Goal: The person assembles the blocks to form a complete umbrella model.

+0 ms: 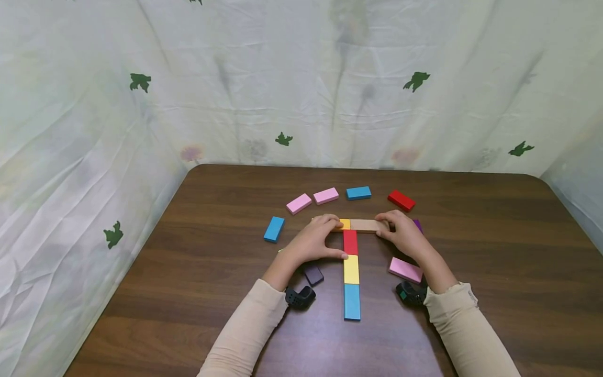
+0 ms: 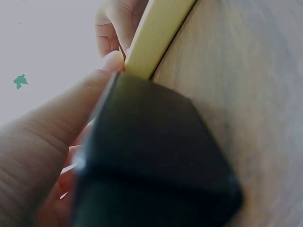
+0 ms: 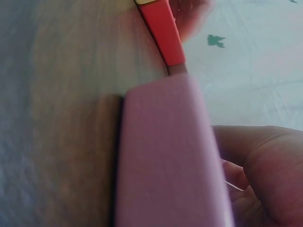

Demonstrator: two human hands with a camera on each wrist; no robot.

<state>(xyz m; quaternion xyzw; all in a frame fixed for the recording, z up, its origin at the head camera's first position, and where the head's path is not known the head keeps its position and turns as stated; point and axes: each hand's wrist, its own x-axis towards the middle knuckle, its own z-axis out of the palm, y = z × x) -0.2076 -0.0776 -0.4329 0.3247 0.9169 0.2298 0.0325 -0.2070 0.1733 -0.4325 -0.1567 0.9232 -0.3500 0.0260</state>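
Observation:
On the table a T shape of flat blocks lies in front of me. Its stem runs from a red block (image 1: 350, 242) through a yellow block (image 1: 351, 269) to a blue block (image 1: 352, 302). An orange-yellow block (image 1: 345, 224) and a plain wooden block (image 1: 365, 225) form the crossbar. My left hand (image 1: 316, 240) is spread, its fingertips on the orange-yellow block and its thumb tip at the joint of red and yellow. With thumb and fingers my right hand (image 1: 405, 234) pinches the right end of the wooden block.
Loose blocks lie around the T: pink (image 1: 326, 196), blue (image 1: 358, 193) and red (image 1: 401, 200) behind, another blue (image 1: 274, 229) at left. Close by the wrists are a dark block (image 1: 313, 275) and a pink block (image 3: 165, 156). A purple block (image 1: 417, 225) is partly hidden behind the right hand.

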